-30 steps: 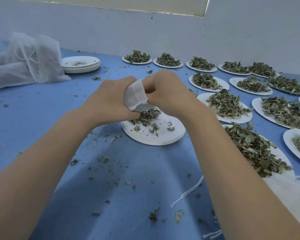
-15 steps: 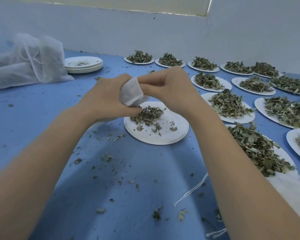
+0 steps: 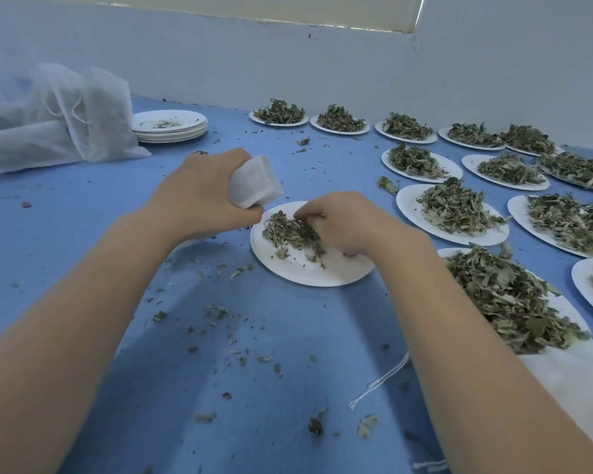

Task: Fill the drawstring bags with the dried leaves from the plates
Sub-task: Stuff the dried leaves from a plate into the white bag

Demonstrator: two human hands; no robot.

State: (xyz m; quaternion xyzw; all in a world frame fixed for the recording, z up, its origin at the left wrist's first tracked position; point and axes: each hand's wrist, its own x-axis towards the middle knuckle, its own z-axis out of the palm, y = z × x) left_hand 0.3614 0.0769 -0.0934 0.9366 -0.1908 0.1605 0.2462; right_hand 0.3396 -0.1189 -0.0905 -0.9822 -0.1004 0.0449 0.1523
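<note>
Head view gives us the small white drawstring bag [image 3: 254, 182] bunched in our left hand [image 3: 199, 193], whose fingers wrap round its lower part, so its top sticks up to the right, just above the near rim of the working plate [image 3: 308, 271]. We cannot tell from here whether its mouth is open. Our right hand [image 3: 339, 224] is down on that plate with curled fingers gathering a pinch of the remaining dried leaves [image 3: 288, 232], which sit in a thin pile on the plate's left half.

The likeliest slip, as we judge it, is spillage: the leaves are light and brittle, and a pinch carried across the gap to a bag held crumpled may catch on the mouth and scatter. The loose crumbs [image 3: 216, 311] strewn on the blue table [image 3: 83, 206] suggest that this happens easily. Squeezing the bag too tightly could also keep the mouth from opening, and a hard grab could crush the leaves to dust.

Further out, the heaped plates [image 3: 459, 210] lie close on the right, one of them [image 3: 507, 299] just beside our right forearm; a careless swing of that arm could sweep it. A loose white string [image 3: 380, 381] lies on the table between our arms. Far left are a stack of used plates [image 3: 170, 124] and a heap of mesh bags [image 3: 48, 114].
</note>
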